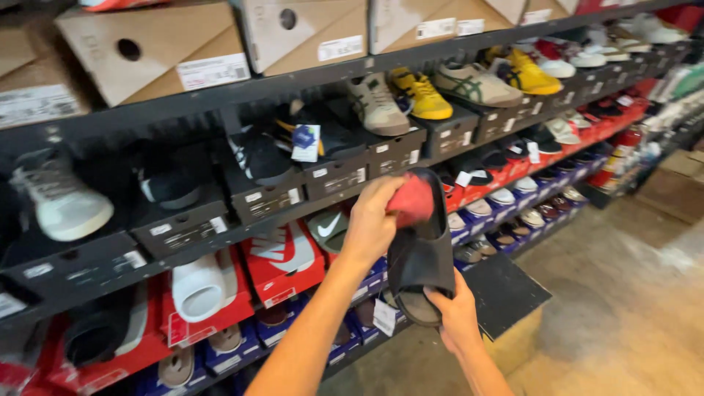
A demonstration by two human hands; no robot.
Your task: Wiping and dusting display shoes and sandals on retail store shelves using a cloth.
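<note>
Closest to the camera, the right hand [456, 317] grips the lower end of a black slide sandal [423, 249], with the fingers closed around its heel part. The sandal is held upright in the air, in front of the shelves. A white tag [384, 317] hangs beside its lower end. Just above, the left hand [372, 222] is closed on a red cloth [411, 199] and presses it against the upper part of the sandal.

Behind the hands, red shoe boxes [282, 264] carry a white slide [198, 286] and a dark green slide [328, 229]. Below them are blue boxes [235, 352] with more sandals. On the dark metal shelf [220, 99] above stand sneakers on black boxes: a beige one [378, 104], a yellow one [420, 94] and a grey-white one [62, 202]. Farther up, brown cardboard boxes [158, 45] lie in a row. To the right, the concrete floor [623, 308] runs along the shelves.
</note>
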